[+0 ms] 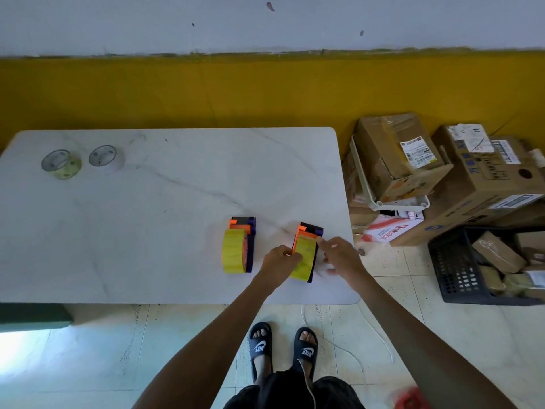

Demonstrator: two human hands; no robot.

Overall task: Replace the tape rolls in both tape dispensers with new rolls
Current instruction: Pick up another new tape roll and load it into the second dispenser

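Two orange-and-purple tape dispensers stand near the front right of the white table (pixel 147 219), each holding a yellow roll. The left dispenser (pixel 239 246) stands alone. My left hand (pixel 278 259) grips the left side of the right dispenser (pixel 306 252) at its yellow roll. My right hand (pixel 339 255) is beside its right side, fingers spread, with the index fingertip touching near the orange top. Two tape rolls lie flat at the far left: a yellowish one (pixel 62 164) and a paler one (pixel 105 158).
Cardboard boxes (pixel 413 172) are stacked on the floor right of the table, with a black crate (pixel 460 276) of parcels nearer me. A white cord (pixel 377 340) trails on the tiles by my feet. A dark bench corner (pixel 32 315) shows at the left.
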